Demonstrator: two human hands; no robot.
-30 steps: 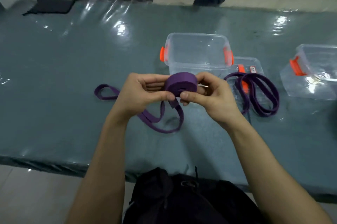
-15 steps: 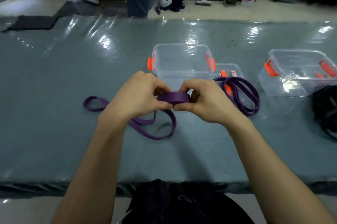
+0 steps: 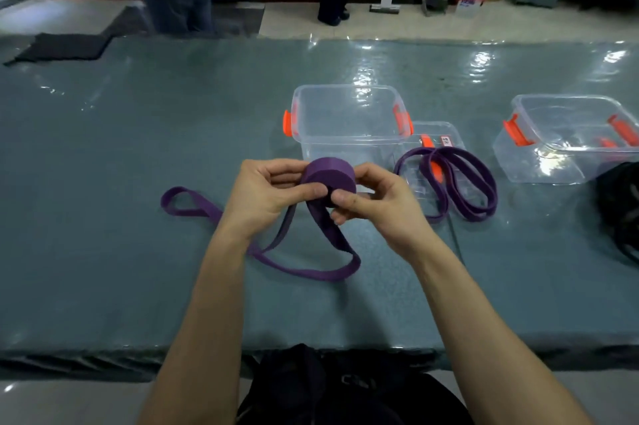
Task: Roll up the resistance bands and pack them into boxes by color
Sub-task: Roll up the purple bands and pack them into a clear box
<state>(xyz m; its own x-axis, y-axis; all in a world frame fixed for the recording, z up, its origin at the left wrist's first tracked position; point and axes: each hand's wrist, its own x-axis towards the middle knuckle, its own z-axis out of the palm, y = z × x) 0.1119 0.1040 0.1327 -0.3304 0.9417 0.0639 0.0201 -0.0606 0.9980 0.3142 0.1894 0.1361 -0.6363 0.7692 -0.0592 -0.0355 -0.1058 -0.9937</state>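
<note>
Two purple bands are in sight from the head view, and neither is boxed yet. The left hand point(image 3: 266, 193) and right hand point(image 3: 377, 206) both grip the first purple band point(image 3: 328, 179) just above the table point(image 3: 138, 148). The thumbs press on the near face of its roll and the fingers curl round the back.

By my estimate roughly half of this band is wound. Its loose tail point(image 3: 311, 269) hangs from the roll, loops on the table in front of the person and runs out to the left.

The second purple band point(image 3: 460, 182) lies unrolled to the right, draped over a clear lid point(image 3: 446, 134). The middle box point(image 3: 345, 120), just behind the hands, holds no band that I can see. The right box point(image 3: 567, 137) shows orange parts inside; whether it holds any band cannot be told. A dark item point(image 3: 619, 210) at the right edge is cut off and may be another band.

Remaining: finish this roll, box it, then roll and box the second.
</note>
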